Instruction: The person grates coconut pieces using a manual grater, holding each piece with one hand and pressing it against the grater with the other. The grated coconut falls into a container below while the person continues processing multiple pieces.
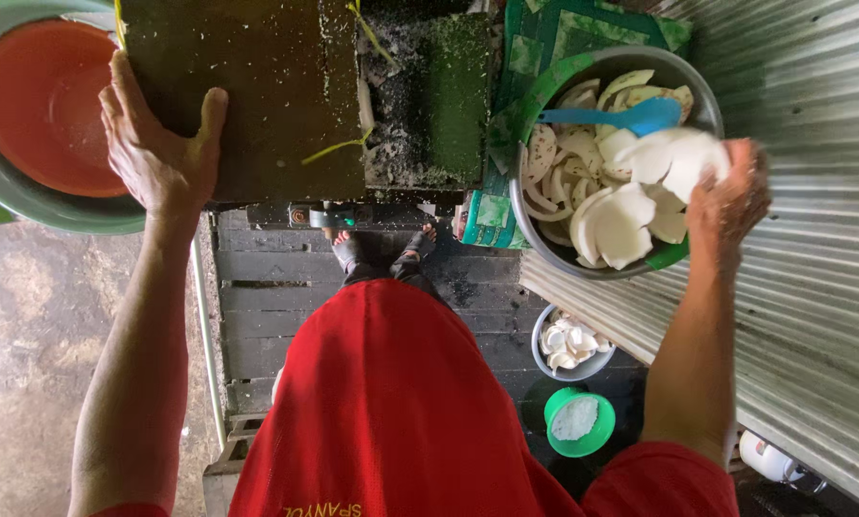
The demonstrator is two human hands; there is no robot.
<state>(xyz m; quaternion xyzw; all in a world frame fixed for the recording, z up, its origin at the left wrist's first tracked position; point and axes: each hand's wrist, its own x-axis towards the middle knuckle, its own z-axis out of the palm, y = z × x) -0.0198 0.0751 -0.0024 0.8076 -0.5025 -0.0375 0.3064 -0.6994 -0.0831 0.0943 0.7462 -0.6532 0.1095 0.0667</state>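
My left hand (pixel 157 144) rests flat with fingers spread on the corner of a dark, grimy machine housing (pixel 267 96), beside an orange basin (pixel 42 105) set inside a pale green tub (pixel 27 201). My right hand (pixel 731 196) is closed on a white piece of coconut flesh (pixel 683 158) at the right rim of a metal bowl (pixel 544 239). The bowl is full of white coconut pieces (pixel 616 225), and a blue scoop (pixel 631 117) lies across them.
Corrugated metal sheeting (pixel 803 287) runs down the right side. Below stand a small metal bowl of white pieces (pixel 571 343) and a green cup of white grated stuff (pixel 579 419). A green patterned cloth (pixel 554 38) lies under the big bowl. My feet (pixel 382 249) are on dark planks.
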